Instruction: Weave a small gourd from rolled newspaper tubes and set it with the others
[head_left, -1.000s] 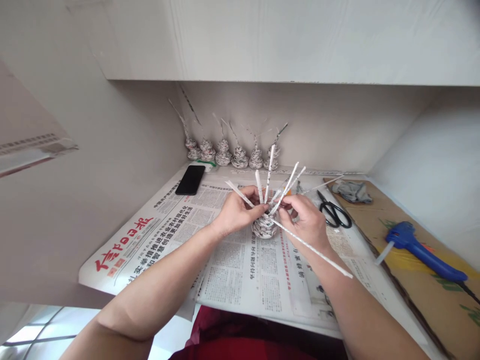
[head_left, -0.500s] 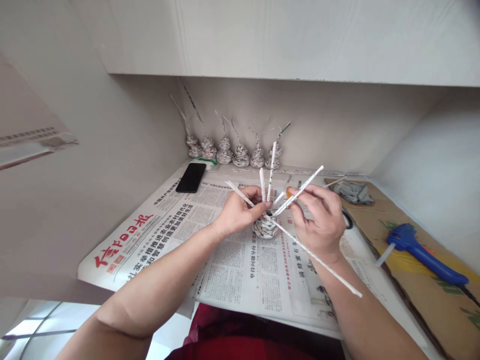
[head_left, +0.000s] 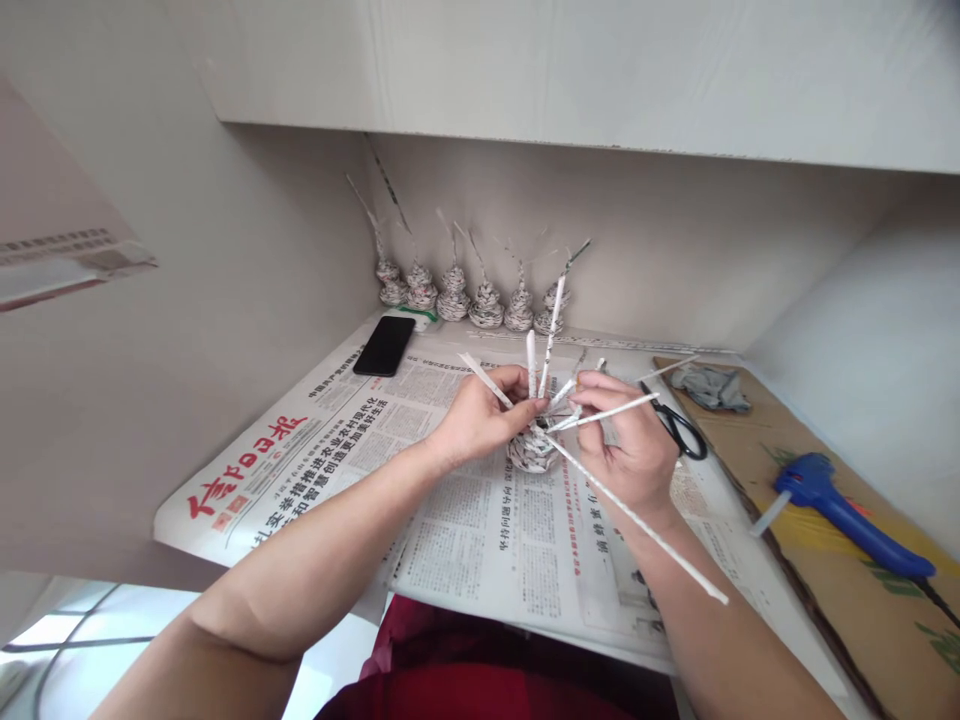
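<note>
A small round body woven from rolled newspaper strips (head_left: 531,456) sits low over the newspaper, with several paper sticks fanning out of its top. My left hand (head_left: 480,415) is closed on its upper left rim, thumb on top and fingers behind. On the other side, my right hand (head_left: 630,450) pinches one of the paper sticks (head_left: 568,392) near the body. Another stick (head_left: 622,409) crosses in front of its fingers, and a long one (head_left: 645,518) slants down over my right wrist. The far fingertips of my left hand are hidden.
Several woven paper gourds (head_left: 486,305) line the back wall. A black phone (head_left: 384,346) lies on the newspaper (head_left: 465,550) at left. To the right are black-handled scissors (head_left: 684,432), a grey rag (head_left: 711,386) and a blue glue gun (head_left: 847,510) on cardboard (head_left: 795,590). A shelf (head_left: 555,70) overhangs the back.
My right hand has shifted slightly left and turned its grip to a stick nearer the body. The stick across its fingers has tipped lower to the right. The left hand keeps its hold.
</note>
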